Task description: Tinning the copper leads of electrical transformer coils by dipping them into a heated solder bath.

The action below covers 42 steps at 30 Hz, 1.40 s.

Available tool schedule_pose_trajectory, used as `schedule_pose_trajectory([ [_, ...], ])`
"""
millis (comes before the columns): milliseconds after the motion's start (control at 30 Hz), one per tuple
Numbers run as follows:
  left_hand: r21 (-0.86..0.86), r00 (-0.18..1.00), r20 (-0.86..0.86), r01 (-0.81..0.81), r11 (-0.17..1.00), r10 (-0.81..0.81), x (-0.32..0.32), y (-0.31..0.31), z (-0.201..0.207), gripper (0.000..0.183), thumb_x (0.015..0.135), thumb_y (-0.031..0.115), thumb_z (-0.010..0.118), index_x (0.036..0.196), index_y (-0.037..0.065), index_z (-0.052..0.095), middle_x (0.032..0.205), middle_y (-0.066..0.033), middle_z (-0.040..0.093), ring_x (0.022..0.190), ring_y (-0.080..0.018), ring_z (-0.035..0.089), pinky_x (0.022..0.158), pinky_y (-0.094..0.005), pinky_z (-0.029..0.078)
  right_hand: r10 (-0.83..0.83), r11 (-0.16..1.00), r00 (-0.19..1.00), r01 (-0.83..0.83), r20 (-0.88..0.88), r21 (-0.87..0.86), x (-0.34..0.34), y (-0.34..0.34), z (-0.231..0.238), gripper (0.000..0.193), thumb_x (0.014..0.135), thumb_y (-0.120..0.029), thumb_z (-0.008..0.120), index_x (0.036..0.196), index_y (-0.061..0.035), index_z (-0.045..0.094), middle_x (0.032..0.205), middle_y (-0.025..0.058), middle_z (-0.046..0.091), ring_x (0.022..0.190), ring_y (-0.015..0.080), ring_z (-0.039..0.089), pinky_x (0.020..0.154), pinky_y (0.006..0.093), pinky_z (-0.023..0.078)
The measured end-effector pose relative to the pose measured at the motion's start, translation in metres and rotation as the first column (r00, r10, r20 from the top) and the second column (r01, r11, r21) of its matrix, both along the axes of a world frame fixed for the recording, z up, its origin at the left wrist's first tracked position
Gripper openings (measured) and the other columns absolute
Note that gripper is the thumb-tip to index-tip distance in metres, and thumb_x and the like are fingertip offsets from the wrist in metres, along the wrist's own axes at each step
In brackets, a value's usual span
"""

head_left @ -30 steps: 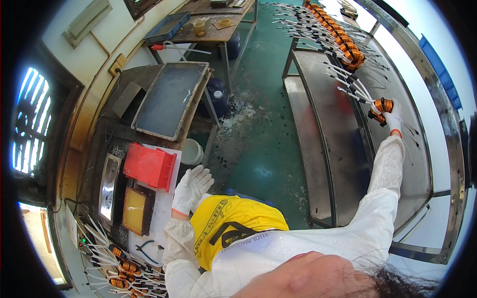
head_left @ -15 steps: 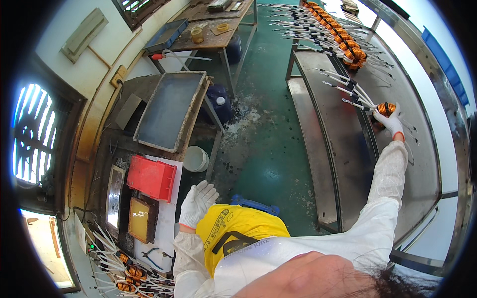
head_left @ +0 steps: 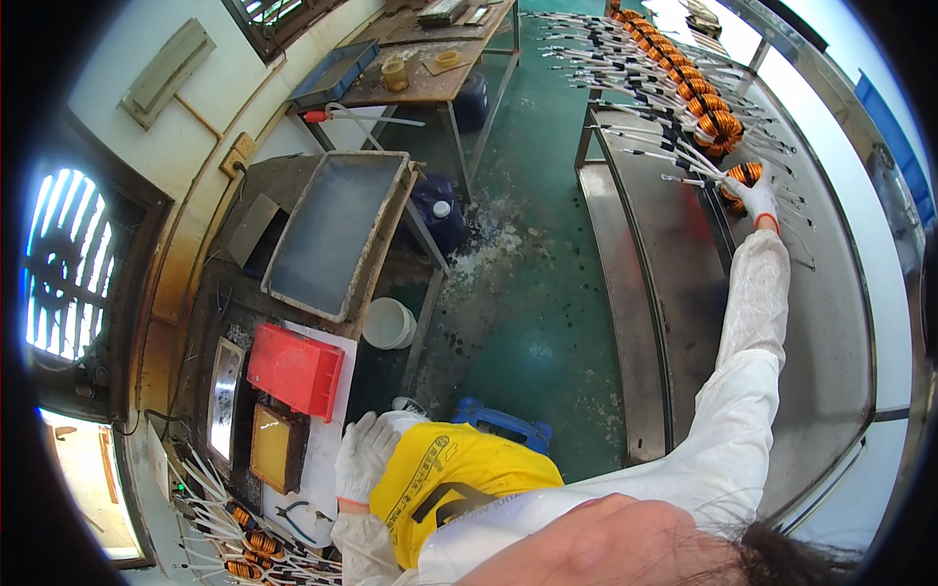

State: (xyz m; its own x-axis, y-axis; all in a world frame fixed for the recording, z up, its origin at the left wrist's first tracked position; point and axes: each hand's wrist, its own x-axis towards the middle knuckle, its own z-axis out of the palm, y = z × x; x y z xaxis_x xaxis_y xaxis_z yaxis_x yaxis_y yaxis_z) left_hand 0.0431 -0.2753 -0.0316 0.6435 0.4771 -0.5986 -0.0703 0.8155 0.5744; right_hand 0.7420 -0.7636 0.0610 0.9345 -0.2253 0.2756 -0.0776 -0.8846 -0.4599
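My right hand [head_left: 758, 201], in a white glove with an orange cuff, grips a copper-wound ring coil [head_left: 746, 174] over the metal bench [head_left: 811, 332] on the right. White leads with dark-banded ends stick out from this coil to the left, and it sits just nearer than a row of similar coils [head_left: 719, 131]. Whether its underside touches the bench is hidden by my fingers. My left hand [head_left: 362, 459], also gloved, hangs beside my yellow apron [head_left: 454, 479] with its fingers stretched out and nothing in it.
At left stand a red bin [head_left: 295, 369], a tray of yellowish liquid [head_left: 277, 447], a shiny metal-topped pot [head_left: 226, 400] and pliers [head_left: 297, 522]. More coils [head_left: 262, 543] lie at lower left. A grey rectangular tank [head_left: 337, 234], white bucket [head_left: 388, 323] and blue stool [head_left: 501, 424] border the aisle.
My right hand has moved the coil farther along the bench, closer to the row. My left hand has dropped slightly lower and left beside the apron.
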Motion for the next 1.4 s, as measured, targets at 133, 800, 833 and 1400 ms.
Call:
schedule_pose_trajectory([
  [133, 0.001, 0.984, -0.029, -0.178, 0.984, 0.178, -0.025, -0.002, 0.007, 0.053, 0.105, 0.043, 0.050, 0.141, 0.003, 0.048, 0.144, -0.0188, 0.048, 0.132, -0.0312, 0.048, 0.115, -0.0483, 0.039, 0.020, 1.000, 1.000, -0.020, -0.021, -0.002, 0.034, 0.025, -0.001, 0.107, 0.065, -0.045, 0.093, 0.153, -0.0273, 0.034, 0.161, 0.0229, 0.022, 0.146, 0.0413, 0.032, 0.114, 0.0487, 0.041],
  [800, 0.037, 0.998, 0.053, -0.022, 0.999, 0.020, 0.031, -0.013, 0.003, 0.055, 0.103, 0.043, 0.054, 0.138, 0.000, 0.050, 0.138, -0.0203, 0.053, 0.125, -0.0323, 0.054, 0.113, -0.0475, 0.043, 0.235, 0.972, 0.971, -0.234, 0.039, -0.013, -0.049, -0.010, -0.089, 0.062, 0.098, -0.041, 0.059, 0.147, -0.0074, 0.044, 0.143, 0.0207, 0.052, 0.129, 0.0381, 0.052, 0.107, 0.0446, 0.043],
  [833, -0.013, 0.994, 0.108, -0.017, 1.000, 0.018, 0.035, -0.013, 0.006, 0.055, 0.104, 0.042, 0.054, 0.138, -0.001, 0.050, 0.136, -0.0211, 0.054, 0.127, -0.0341, 0.054, 0.113, -0.0486, 0.043, 0.277, 0.960, 0.954, -0.271, 0.113, -0.067, -0.075, -0.025, -0.090, 0.050, 0.099, -0.041, 0.057, 0.137, -0.0080, 0.056, 0.131, 0.0191, 0.061, 0.118, 0.0362, 0.059, 0.100, 0.0436, 0.048],
  [1400, -0.200, 0.941, 0.322, 0.177, 0.964, -0.106, 0.063, -0.010, -0.023, 0.045, 0.107, 0.038, 0.047, 0.130, 0.000, 0.057, 0.128, -0.0201, 0.062, 0.117, -0.0329, 0.063, 0.107, -0.0473, 0.050, -0.335, 0.799, 0.934, 0.211, -0.124, -0.564, -0.425, -0.136, -0.047, 0.055, 0.098, -0.059, 0.051, 0.094, -0.0056, 0.066, 0.093, 0.0195, 0.070, 0.087, 0.0411, 0.068, 0.076, 0.0520, 0.052],
])
